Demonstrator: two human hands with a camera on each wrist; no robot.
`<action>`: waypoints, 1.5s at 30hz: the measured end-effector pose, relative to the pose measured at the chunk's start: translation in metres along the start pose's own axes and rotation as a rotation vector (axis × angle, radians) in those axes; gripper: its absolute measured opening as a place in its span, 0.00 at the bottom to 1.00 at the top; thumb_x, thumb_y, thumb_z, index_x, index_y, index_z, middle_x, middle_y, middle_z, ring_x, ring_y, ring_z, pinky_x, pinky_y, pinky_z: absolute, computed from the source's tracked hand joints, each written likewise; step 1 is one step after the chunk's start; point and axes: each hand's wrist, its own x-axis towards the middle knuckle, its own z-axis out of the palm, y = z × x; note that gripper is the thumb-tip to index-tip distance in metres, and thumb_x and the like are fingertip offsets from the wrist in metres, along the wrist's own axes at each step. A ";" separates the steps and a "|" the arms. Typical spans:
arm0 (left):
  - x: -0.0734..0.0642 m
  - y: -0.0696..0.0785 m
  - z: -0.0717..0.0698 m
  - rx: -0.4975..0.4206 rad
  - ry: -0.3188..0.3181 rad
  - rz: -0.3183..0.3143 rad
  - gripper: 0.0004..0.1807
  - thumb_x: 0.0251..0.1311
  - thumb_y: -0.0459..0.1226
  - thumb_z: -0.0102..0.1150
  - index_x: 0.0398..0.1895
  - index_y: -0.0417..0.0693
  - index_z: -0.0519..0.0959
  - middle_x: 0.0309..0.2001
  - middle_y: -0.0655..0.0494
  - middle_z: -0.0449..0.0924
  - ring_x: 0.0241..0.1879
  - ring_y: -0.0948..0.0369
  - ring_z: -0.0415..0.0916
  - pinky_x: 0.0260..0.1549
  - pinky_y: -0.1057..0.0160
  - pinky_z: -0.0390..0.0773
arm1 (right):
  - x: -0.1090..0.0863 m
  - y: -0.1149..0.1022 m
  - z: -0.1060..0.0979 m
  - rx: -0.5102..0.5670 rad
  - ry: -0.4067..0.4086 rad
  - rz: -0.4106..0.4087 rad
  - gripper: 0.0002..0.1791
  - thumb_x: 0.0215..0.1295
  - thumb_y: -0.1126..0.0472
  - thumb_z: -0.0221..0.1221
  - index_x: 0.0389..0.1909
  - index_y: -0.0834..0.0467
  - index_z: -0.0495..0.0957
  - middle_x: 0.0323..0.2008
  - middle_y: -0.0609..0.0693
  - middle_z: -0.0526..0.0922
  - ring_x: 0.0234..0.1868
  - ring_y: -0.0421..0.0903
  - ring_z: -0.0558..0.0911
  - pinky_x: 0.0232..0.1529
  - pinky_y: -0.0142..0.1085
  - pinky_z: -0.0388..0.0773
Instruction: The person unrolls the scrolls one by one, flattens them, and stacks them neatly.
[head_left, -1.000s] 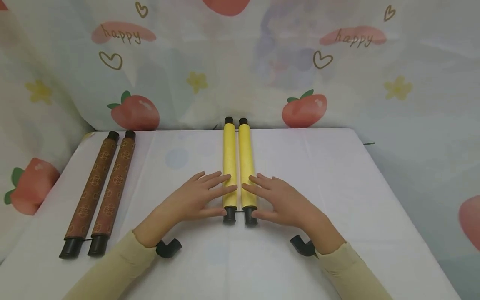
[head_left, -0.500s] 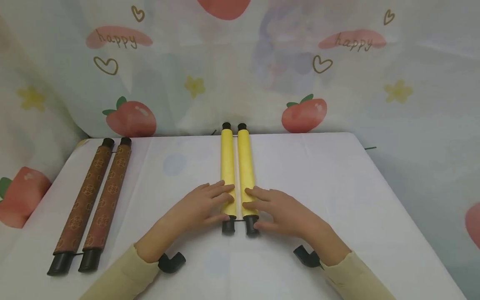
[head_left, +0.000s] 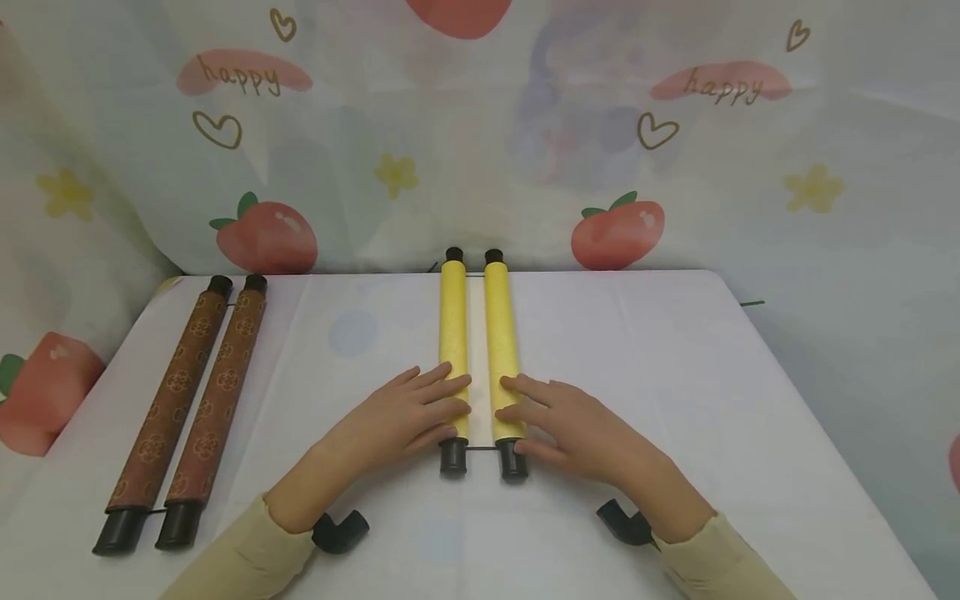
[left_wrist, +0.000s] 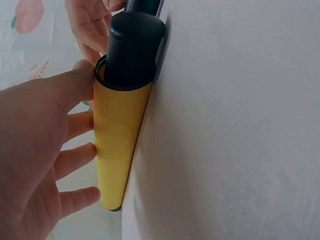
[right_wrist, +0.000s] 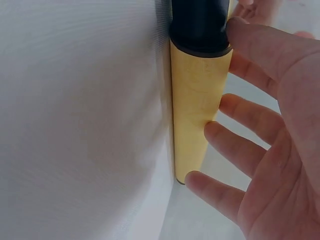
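Note:
A yellow scroll with black end knobs lies mid-table, its left roll (head_left: 453,325) and right roll (head_left: 500,333) a little apart. Between them shows a narrow cream strip (head_left: 480,400). My left hand (head_left: 401,417) rests its spread, nearly straight fingers on the near part of the left roll; in the left wrist view the fingertips touch the yellow cover (left_wrist: 117,135) and the thumb lies by the black knob (left_wrist: 132,47). My right hand (head_left: 577,425) touches the right roll likewise, fingers spread along the yellow cover (right_wrist: 197,100) in the right wrist view.
A second scroll, brown with a flower pattern (head_left: 180,379), lies rolled on the left of the white-covered table (head_left: 637,358). A printed cloth (head_left: 480,125) hangs behind the table's far edge. Black curved pieces (head_left: 341,532) sit by both wrists.
The two yellow rolls have moved slightly apart, the right one rightward, and the cream strip between them has widened. My hands have come nearer along the rolls. The brown scroll stays put.

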 end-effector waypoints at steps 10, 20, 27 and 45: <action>-0.001 -0.002 0.000 0.059 -0.011 -0.023 0.19 0.64 0.53 0.47 0.56 0.65 0.73 0.65 0.56 0.61 0.66 0.52 0.54 0.59 0.46 0.58 | 0.002 0.002 0.002 -0.030 0.040 -0.022 0.21 0.62 0.42 0.53 0.54 0.42 0.76 0.62 0.48 0.66 0.61 0.45 0.67 0.56 0.42 0.67; -0.001 -0.002 -0.002 0.042 -0.042 -0.039 0.22 0.64 0.57 0.41 0.56 0.63 0.73 0.66 0.57 0.61 0.68 0.51 0.51 0.60 0.45 0.56 | -0.001 0.006 0.003 -0.030 0.049 -0.014 0.23 0.61 0.39 0.53 0.56 0.41 0.74 0.64 0.48 0.65 0.64 0.46 0.64 0.56 0.44 0.66; -0.004 -0.004 -0.003 0.061 -0.022 -0.034 0.20 0.64 0.56 0.44 0.54 0.64 0.75 0.66 0.56 0.61 0.67 0.51 0.52 0.60 0.45 0.56 | 0.000 0.008 0.002 -0.071 0.039 -0.009 0.20 0.63 0.39 0.51 0.53 0.40 0.76 0.65 0.47 0.63 0.67 0.49 0.58 0.59 0.51 0.61; -0.005 -0.004 -0.006 0.069 -0.013 -0.026 0.17 0.62 0.54 0.49 0.50 0.65 0.78 0.63 0.54 0.66 0.65 0.49 0.56 0.58 0.46 0.59 | 0.001 0.010 0.002 -0.076 0.103 -0.070 0.16 0.61 0.47 0.57 0.49 0.44 0.79 0.59 0.51 0.70 0.61 0.52 0.67 0.55 0.47 0.66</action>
